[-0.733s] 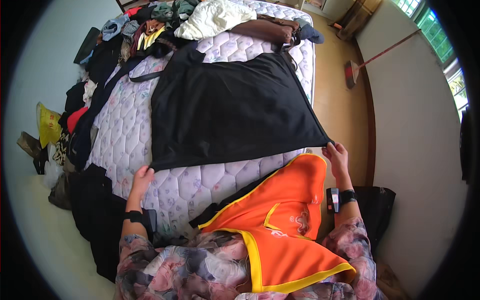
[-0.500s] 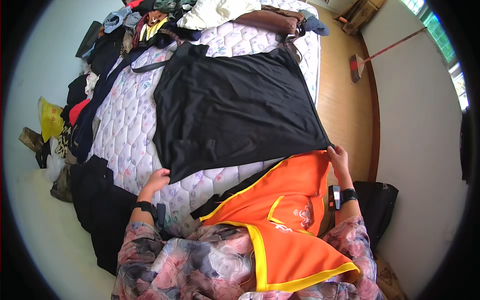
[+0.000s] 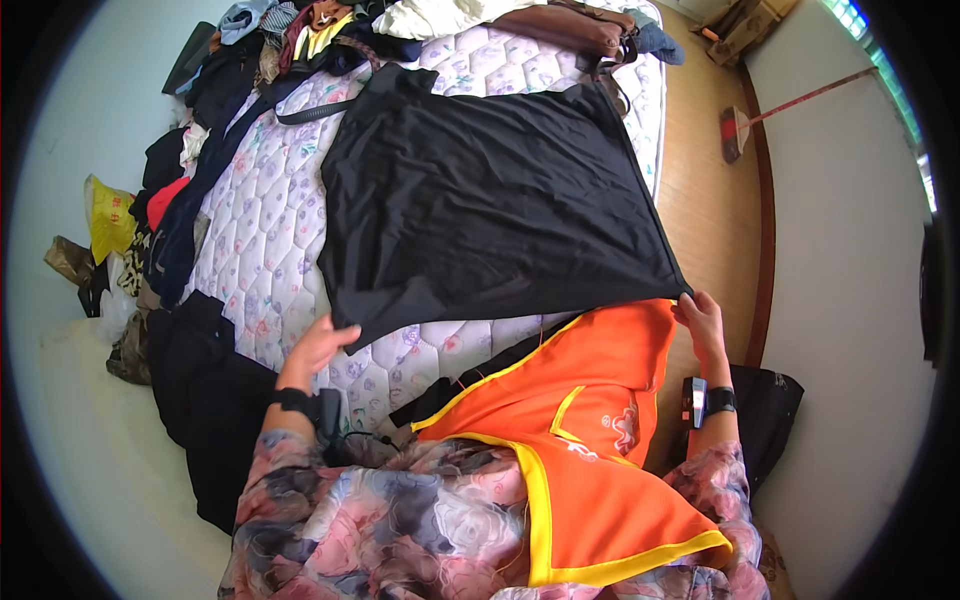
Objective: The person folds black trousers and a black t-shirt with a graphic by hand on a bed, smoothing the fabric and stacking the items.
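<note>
Mostly flat: one black garment (image 3: 500,200), spread on the quilted mattress (image 3: 250,235). Left hand (image 3: 318,346): thumb over near-left corner, grip unclear; right hand (image 3: 702,316): pinching near-right corner, apparently to hold the edge stretched.

Left hand (image 3: 322,343) holds near left corner of black cloth (image 3: 490,200), thumb on top. Right hand (image 3: 702,318) pinches near right corner. Cloth spread wrinkled across flowered mattress (image 3: 265,215). Orange apron (image 3: 610,385) with yellow trim in front of person, near side, just below cloth's near edge. Brown bag (image 3: 570,28) at far right of mattress, heaped clothes (image 3: 225,90) far left. Yellow plastic bag (image 3: 110,222) at left. Broom (image 3: 735,135) on floor (image 3: 700,210), right, handle slanting toward wall.
</note>
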Available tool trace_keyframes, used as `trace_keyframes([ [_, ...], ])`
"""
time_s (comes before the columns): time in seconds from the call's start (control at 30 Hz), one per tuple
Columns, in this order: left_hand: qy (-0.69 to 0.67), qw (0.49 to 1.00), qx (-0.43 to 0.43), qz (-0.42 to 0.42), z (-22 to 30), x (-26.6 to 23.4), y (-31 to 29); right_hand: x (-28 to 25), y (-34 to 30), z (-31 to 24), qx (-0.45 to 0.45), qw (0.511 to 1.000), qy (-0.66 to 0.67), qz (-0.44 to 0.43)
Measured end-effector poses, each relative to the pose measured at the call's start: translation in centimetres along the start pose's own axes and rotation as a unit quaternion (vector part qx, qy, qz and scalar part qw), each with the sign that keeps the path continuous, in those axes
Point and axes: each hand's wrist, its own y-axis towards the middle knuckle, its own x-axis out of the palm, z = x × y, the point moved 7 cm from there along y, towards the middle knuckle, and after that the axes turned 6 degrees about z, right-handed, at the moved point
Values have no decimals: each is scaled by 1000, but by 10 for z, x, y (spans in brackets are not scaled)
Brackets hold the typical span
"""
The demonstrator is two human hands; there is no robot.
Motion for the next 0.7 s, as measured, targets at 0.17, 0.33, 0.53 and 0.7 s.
trace_keyframes([
  [0.17,156,970,-97,-157,-2,-16,-65,-13,-23,-9,-3,999,-38,-21],
  [0.33,280,935,-109,-190,32,-11,-63,-21,-33,-28,-4,998,-58,-18],
  [0.53,233,969,63,-53,138,-9,14,-4,-2,-85,-22,998,-56,8],
  [0.7,144,982,107,66,174,-33,111,45,82,-148,-37,999,25,15],
])
